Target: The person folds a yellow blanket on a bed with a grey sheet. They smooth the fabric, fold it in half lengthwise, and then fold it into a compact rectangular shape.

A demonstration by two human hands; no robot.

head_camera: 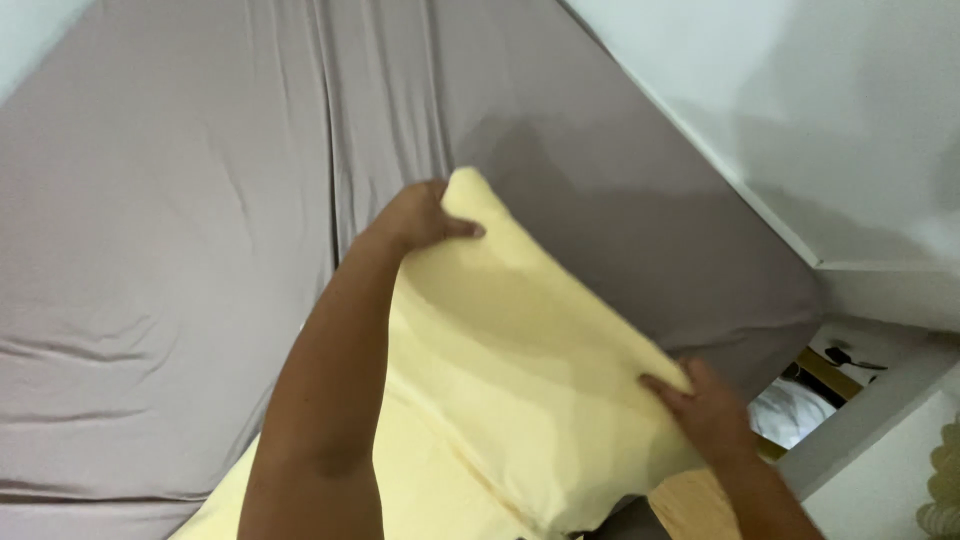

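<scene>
pale yellow pillow point(500, 360), soft and creased, left hand point(415, 215) and right hand point(705, 405) pinching opposite corners, grey bedsheet point(170, 230) beneath

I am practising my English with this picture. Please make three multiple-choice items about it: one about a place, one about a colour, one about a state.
1. Where does the left hand grip the pillow?
A. its far corner
B. its middle
C. not at all

2. What colour is the bed sheet?
A. pale yellow
B. grey-brown
C. dark blue

3. How is the pillow held?
A. by one hand only
B. it lies flat, untouched
C. by both hands, raised over the bed

Answers:
1 A, the fingers wrap the far corner.
2 B, the sheet is grey-brown; the pillow is yellow.
3 C, the right hand grips the other corner.
</scene>
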